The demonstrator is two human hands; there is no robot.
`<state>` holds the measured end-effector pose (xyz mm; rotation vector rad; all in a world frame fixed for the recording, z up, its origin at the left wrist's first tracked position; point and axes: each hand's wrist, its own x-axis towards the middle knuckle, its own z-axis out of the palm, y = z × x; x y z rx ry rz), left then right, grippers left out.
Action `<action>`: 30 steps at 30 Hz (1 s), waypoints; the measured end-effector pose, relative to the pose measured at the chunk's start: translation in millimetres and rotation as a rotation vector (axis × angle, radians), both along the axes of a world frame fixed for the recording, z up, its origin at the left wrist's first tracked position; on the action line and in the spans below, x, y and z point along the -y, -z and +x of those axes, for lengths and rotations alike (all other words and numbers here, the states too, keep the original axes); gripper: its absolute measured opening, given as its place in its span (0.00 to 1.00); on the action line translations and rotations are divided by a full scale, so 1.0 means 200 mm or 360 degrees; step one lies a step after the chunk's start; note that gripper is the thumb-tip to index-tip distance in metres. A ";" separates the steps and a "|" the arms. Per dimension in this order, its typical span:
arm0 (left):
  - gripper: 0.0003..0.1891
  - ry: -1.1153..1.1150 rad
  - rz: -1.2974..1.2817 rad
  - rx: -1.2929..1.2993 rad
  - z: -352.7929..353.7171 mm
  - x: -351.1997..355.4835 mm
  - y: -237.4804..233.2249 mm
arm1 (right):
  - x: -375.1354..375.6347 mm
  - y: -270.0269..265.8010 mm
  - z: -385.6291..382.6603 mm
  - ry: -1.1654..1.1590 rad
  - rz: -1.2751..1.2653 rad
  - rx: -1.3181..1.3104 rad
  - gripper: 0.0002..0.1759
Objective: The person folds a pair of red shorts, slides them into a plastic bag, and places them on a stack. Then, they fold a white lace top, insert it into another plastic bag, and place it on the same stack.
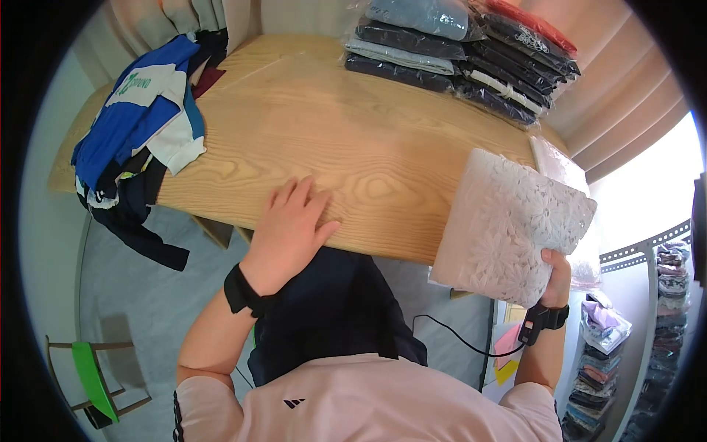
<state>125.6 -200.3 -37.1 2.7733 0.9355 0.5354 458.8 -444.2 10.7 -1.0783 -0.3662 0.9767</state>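
Observation:
My left hand (289,232) lies palm down on the wooden table (353,166) near its front edge, fingers stretched out, holding nothing. At the right end of the table, my right hand (557,278) grips the lower right edge of a folded white lace garment (508,228) with a floral pattern. The thumb shows on top, while the other fingers are hidden underneath. Partly behind the garment lies a pale stack in clear plastic (557,163), mostly covered.
A loose pile of clothes (143,103) hangs over the table's left edge. Bagged, folded garments (405,48) stand in stacks at the back right. Shelves of folded clothes (669,309) are at the far right. A green chair (94,379) stands on the floor at left.

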 end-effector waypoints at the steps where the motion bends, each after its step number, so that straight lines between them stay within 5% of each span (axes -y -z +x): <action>1: 0.24 0.0001 0.0002 -0.0001 -0.01 0.01 -0.01 | 0.00 -0.01 -0.01 0.0001 0.0002 -0.0001 0.38; 19: 0.26 -0.0132 0.0138 0.0012 -0.04 -0.01 0.02 | -0.06 0.04 -0.08 -0.0134 0.0031 0.0080 0.41; 30: 0.23 -0.0053 0.0193 0.0690 -0.04 -0.05 0.01 | -0.24 -0.06 -0.28 -0.0388 0.0016 0.0072 0.36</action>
